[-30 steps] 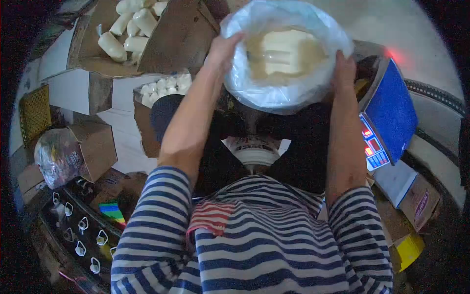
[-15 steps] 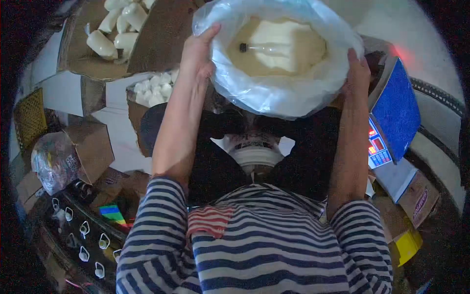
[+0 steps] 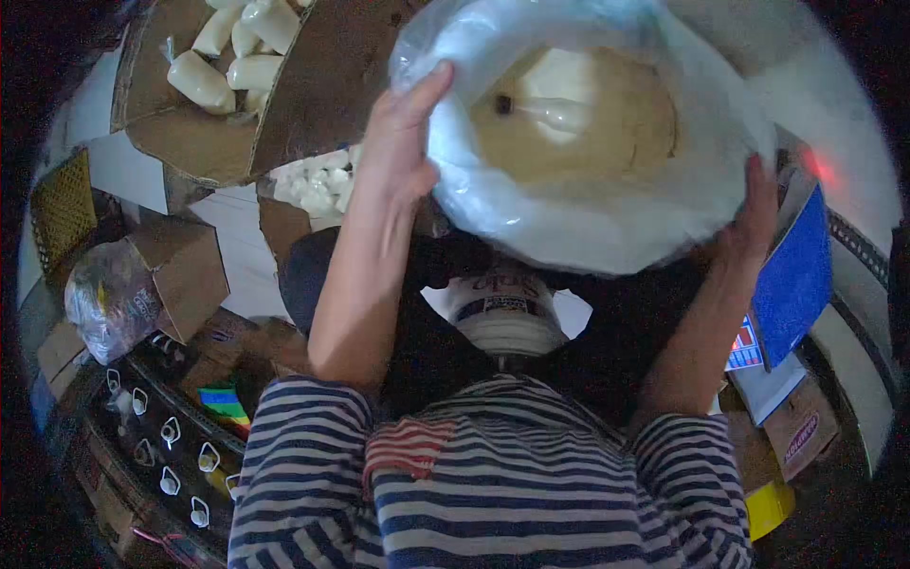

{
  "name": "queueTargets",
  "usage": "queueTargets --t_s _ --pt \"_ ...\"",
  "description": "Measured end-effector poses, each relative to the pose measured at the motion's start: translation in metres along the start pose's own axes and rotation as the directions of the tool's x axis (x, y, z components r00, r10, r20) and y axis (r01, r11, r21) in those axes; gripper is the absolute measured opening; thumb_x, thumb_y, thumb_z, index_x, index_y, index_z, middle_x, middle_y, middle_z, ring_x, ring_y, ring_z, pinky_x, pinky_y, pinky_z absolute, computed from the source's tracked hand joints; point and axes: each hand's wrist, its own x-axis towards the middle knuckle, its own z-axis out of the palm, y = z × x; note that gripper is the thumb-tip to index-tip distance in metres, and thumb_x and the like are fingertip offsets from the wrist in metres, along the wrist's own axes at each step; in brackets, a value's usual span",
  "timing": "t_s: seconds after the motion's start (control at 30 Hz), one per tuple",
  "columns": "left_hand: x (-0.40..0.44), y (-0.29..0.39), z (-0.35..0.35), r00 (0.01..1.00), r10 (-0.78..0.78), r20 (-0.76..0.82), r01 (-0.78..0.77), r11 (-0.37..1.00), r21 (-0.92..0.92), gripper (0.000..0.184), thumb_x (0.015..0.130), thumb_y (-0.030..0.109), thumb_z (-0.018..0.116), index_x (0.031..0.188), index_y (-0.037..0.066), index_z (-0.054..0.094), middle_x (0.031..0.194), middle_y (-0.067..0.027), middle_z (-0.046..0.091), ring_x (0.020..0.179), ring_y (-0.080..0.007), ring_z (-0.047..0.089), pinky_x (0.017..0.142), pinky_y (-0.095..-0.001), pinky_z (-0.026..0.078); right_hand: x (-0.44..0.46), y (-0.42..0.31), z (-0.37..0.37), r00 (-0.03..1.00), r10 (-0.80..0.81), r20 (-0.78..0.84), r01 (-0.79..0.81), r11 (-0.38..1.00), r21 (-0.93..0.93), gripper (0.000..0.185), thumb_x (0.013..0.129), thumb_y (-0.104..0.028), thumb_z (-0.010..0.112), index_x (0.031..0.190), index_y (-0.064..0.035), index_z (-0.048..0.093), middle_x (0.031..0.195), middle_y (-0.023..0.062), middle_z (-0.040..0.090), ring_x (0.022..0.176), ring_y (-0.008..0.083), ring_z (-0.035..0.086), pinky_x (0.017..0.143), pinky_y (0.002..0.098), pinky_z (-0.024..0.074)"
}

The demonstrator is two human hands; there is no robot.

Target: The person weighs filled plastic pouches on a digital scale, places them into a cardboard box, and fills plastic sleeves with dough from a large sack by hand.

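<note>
The translucent bag (image 3: 607,228) of pale contents (image 3: 592,156) is ahead of you, its right side now lower. Your left hand (image 3: 403,123) and right hand (image 3: 751,218) grip opposite sides, spread wider, keeping it supported. A dark-capped, clear bottle-shaped item (image 3: 550,113) lies inside.

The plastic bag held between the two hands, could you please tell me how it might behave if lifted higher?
The plastic bag would probably fold and flop easily, as its film looks thin and crumpled. Its glossy sheen suggests it may feel slippery. The dark-ended object inside looks loose and might slide.
</note>
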Motion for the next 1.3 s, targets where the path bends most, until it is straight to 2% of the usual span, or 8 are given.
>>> queueTargets --t_s 0.1,0.17,0.53,0.63,0.7,1.0,1.23,1.3 --pt "0.051 -0.026 -0.029 0.951 -0.304 -0.050 0.297 0.948 -0.115 0.053 0.088 0.040 0.057 0.123 0.001 0.049 0.116 -0.0134 0.058 0.104 -0.0273 0.057 0.086 -0.0430 0.047 0.048 -0.005 -0.024 0.974 0.142 0.175 -0.044 0.882 -0.470 0.067 0.081 -0.027 0.067 0.133 0.0033 0.036 0.124 0.0197 0.050 0.107 0.0311 0.055 0.087 0.0392 0.0472" --pt "0.055 -0.025 -0.021 0.971 -0.240 -0.012 0.236 0.962 -0.134 0.055 0.093 0.047 0.045 0.124 0.002 0.048 0.116 -0.0131 0.058 0.105 -0.0285 0.056 0.088 -0.0439 0.046 0.082 -0.006 -0.040 0.956 -0.099 0.277 0.284 0.057 -0.957 0.068 0.081 -0.029 0.068 0.130 0.0071 0.038 0.126 0.0214 0.050 0.109 0.0297 0.053 0.089 0.0386 0.0440" --pt "0.044 -0.049 -0.077 0.857 -0.512 0.067 0.514 0.857 -0.029 0.053 0.097 0.043 0.034 0.122 -0.002 0.048 0.113 -0.0137 0.060 0.099 -0.0252 0.059 0.088 -0.0396 0.047 0.099 0.071 0.061 0.434 -0.327 0.839 0.618 -0.569 -0.542 0.051 0.078 -0.025 0.065 0.126 -0.0144 0.051 0.124 0.0133 0.053 0.113 0.0333 0.051 0.104 0.0528 0.0268" --pt "0.041 -0.044 -0.075 0.956 -0.128 -0.264 0.251 0.822 0.511 0.050 0.095 0.041 0.041 0.121 -0.001 0.050 0.116 -0.0145 0.058 0.102 -0.0278 0.057 0.090 -0.0406 0.044 0.129 0.092 0.040 0.556 -0.166 0.815 0.686 -0.461 -0.562 0.039 0.082 -0.026 0.060 0.119 -0.0125 0.056 0.116 0.0166 0.056 0.106 0.0332 0.053 0.101 0.0492 0.0311" --pt "0.041 -0.040 -0.067 0.801 0.596 -0.055 -0.026 0.126 0.992 0.046 0.090 0.038 0.052 0.120 0.003 0.053 0.122 -0.0163 0.054 0.109 -0.0331 0.051 0.096 -0.0428 0.037 0.156 0.105 0.026 0.603 -0.119 0.789 0.739 -0.290 -0.608 0.036 0.085 -0.025 0.057 0.118 -0.0100 0.056 0.112 0.0183 0.057 0.104 0.0328 0.054 0.099 0.0463 0.0333" --pt "0.102 -0.108 0.030 0.714 0.515 0.474 -0.211 -0.487 0.847 0.050 0.078 0.038 0.062 0.121 0.013 0.055 0.131 -0.0095 0.048 0.120 -0.0288 0.045 0.099 -0.0625 0.022 0.170 0.073 0.043 0.792 0.215 0.571 0.359 0.593 -0.721 0.038 0.090 -0.028 0.051 0.114 0.0003 0.057 0.107 0.0146 0.061 0.102 0.0243 0.056 0.089 0.0368 0.0410" --pt "0.178 -0.047 0.008 0.934 -0.275 0.230 -0.174 0.214 0.961 0.042 0.090 0.039 0.052 0.116 0.007 0.060 0.109 -0.0074 0.063 0.098 -0.0146 0.057 0.089 -0.0305 0.044 0.199 0.100 0.020 0.620 0.514 0.593 -0.327 0.856 -0.400 0.038 0.087 -0.027 0.058 0.115 -0.0016 0.057 0.108 0.0077 0.062 0.101 0.0182 0.055 0.090 0.0359 0.0416" --pt "0.191 -0.043 0.003 0.909 -0.301 0.287 -0.072 0.566 0.821 0.042 0.091 0.037 0.052 0.114 0.003 0.060 0.109 -0.0061 0.062 0.096 -0.0146 0.057 0.088 -0.0313 0.045 0.210 0.115 0.032 0.737 0.264 0.622 0.075 0.883 -0.463 0.038 0.087 -0.029 0.057 0.116 -0.0037 0.057 0.108 0.0082 0.062 0.101 0.0214 0.057 0.090 0.0372 0.0425"
